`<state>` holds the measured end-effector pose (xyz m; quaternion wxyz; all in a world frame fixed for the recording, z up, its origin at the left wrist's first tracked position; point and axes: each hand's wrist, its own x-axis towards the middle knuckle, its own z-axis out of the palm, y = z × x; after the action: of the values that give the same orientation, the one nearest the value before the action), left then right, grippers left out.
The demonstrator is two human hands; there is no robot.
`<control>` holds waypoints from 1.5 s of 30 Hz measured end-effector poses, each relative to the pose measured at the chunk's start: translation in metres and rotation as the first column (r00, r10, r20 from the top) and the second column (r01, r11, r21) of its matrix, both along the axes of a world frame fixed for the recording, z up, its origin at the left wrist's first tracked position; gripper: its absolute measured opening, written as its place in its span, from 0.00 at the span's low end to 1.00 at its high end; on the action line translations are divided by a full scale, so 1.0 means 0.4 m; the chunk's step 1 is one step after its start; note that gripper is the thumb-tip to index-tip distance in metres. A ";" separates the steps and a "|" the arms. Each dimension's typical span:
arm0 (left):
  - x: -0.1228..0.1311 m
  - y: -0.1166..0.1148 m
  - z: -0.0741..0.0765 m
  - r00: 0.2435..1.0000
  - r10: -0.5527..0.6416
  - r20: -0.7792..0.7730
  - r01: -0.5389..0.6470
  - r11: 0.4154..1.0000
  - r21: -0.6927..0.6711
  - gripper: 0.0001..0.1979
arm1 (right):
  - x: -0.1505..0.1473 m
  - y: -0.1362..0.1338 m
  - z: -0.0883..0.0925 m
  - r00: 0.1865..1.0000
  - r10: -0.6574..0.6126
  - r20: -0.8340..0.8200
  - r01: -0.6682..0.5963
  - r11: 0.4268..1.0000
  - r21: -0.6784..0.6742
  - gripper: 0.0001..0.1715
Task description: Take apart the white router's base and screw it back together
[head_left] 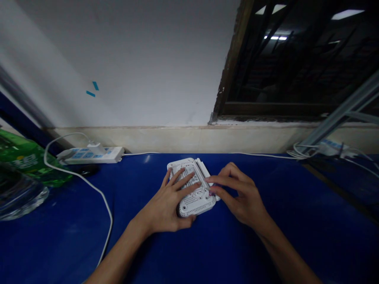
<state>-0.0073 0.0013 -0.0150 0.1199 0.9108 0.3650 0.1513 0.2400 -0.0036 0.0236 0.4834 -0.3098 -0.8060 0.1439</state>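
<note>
A white router [192,200] lies on the blue table with its vented, labelled underside facing up. White stick antennas [203,169] run along its right side. My left hand [167,201] rests on the router with its fingers spread across the underside; the thumb is at the near edge. At the router's right edge, beside the antennas, my right hand [241,193] has its thumb and forefinger brought together in a pinch. What sits between those fingertips is too small to make out.
A white power strip [97,155] with a plugged-in charger [97,148] stands by the wall. Its white cable [103,197] loops across the table's left side. Green-wrapped bottles [32,157] lie at far left. A metal frame leg [331,120] and coiled cords stand at right.
</note>
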 end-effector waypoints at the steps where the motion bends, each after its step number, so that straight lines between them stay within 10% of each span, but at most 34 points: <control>1: -0.001 0.001 -0.001 1.000 0.000 0.003 0.000 1.000 -0.001 0.49 | -0.003 -0.002 -0.001 1.000 -0.013 0.008 0.013 1.000 -0.006 0.19; 45: -0.004 0.003 -0.002 1.000 -0.015 0.025 0.015 1.000 0.000 0.49 | -0.012 -0.006 -0.018 0.998 -0.027 0.054 0.030 0.997 -0.066 0.27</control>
<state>-0.0089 0.0024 -0.0159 0.1259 0.9114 0.3567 0.1619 0.2353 -0.0061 0.0164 0.4530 -0.3410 -0.8089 0.1554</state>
